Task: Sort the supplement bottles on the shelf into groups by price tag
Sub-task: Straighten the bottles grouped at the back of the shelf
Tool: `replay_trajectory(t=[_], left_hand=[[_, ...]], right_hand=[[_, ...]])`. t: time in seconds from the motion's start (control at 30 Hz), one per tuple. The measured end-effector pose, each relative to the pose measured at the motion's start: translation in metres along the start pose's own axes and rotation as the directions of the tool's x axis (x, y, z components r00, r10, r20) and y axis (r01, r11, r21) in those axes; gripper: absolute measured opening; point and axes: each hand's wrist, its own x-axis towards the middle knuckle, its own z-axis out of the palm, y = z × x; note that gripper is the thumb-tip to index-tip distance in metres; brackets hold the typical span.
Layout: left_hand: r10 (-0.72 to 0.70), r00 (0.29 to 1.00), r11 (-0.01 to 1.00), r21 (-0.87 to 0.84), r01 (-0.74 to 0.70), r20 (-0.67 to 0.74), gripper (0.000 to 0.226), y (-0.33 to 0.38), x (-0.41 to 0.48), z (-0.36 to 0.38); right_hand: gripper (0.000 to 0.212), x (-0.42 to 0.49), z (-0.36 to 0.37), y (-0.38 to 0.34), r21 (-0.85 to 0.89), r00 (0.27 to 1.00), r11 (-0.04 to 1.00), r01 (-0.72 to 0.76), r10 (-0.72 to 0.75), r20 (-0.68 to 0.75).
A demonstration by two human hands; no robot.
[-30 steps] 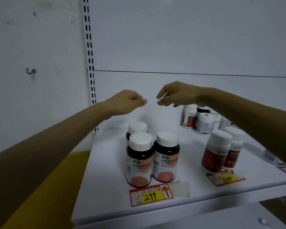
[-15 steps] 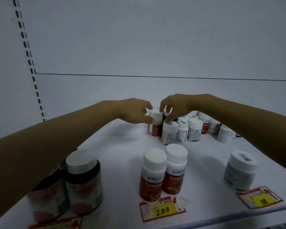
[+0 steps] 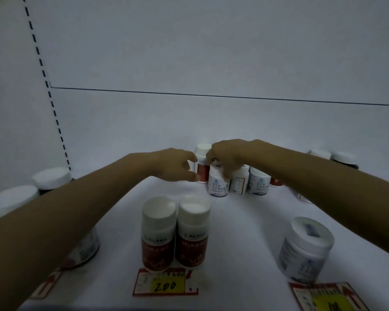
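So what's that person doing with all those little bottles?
A person is sorting supplement bottles on a white shelf by price. The right hand grips the top of a blue-labelled bottle in the back cluster. The left hand curves around the red-labelled bottle beside it, though it is unclear whether it has a grip. Up front, two red bottles stand behind a 200 tag, and one white bottle stands by another tag.

shelf (image 3: 245, 232): white | front bottles (image 3: 158, 239): white caps, dark red labels | price tag (image 3: 165, 282): red border, yellow patch, black 200 | rear bottle (image 3: 218, 186): white, blue print | right bottle (image 3: 301, 254): white, grey-blue print
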Motion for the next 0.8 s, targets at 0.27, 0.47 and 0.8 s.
replay_trajectory(t=[0.27,0.47,0.8], left_hand=[[0.042,0.995,0.996,-0.081,-0.050,-0.093,0.064,0.004,-0.019,-0.016],[0.149,0.928,0.882,-0.379,-0.281,-0.342,0.065,0.016,-0.033,-0.028],[0.035,0.766,0.683,-0.544,-0.488,-0.642,0.067,0.085,-0.046,-0.016]], right_hand=[[0.048,-0.029,-0.040,-0.003,0.395,0.994,0.918,0.027,0.019,-0.111],[0.040,-0.081,-0.079,0.010,0.890,0.987,0.439,0.122,0.041,-0.155],[0.041,-0.149,-0.040,-0.008,0.971,0.820,0.105,0.214,0.521,-0.237]])
